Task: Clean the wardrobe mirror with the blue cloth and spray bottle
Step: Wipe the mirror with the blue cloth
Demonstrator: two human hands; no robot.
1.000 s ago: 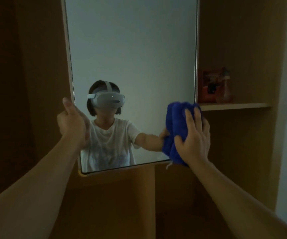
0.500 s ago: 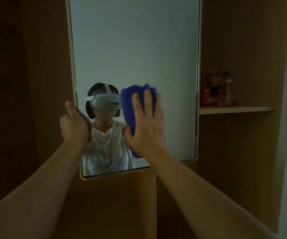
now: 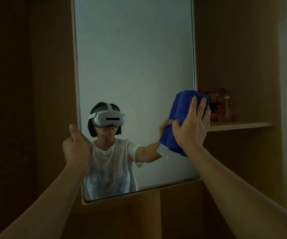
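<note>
a dim view from a person's head, looking at a tall mirror set in a wooden wardrobe; the mirror's long axis runs up and down, and its frame fills the middle of the view; the reflection shows a person in a white shirt and a headset, one arm reaching toward the glass.

the right hand lies flat against a bunched blue cloth, fingers straight and spread, pointing up, thumb tucked round the cloth's left side; the palm presses the cloth onto the glass; the cloth sits at the mirror's right edge, in its lower half, its top just lapping over the frame; a pale tag hangs from its lower corner.

the left hand holds the mirror's left edge, thumb up on the near side, fingers curled round and hidden behind the frame; it looks to be steadying the panel.

the relation that matters: nearly all the glass lies to the left of, and above, the cloth; to the right there is only frame and wood; so the next stroke most likely has to run leftward, or upward along the right edge; the right hand is the nearer one to any unwiped glass, the left being fixed at the far edge.

right of the mirror a shelf carries some small reddish items, too dark to name; whether one is the spray bottle cannot be told; no bottle is in either hand.
</note>
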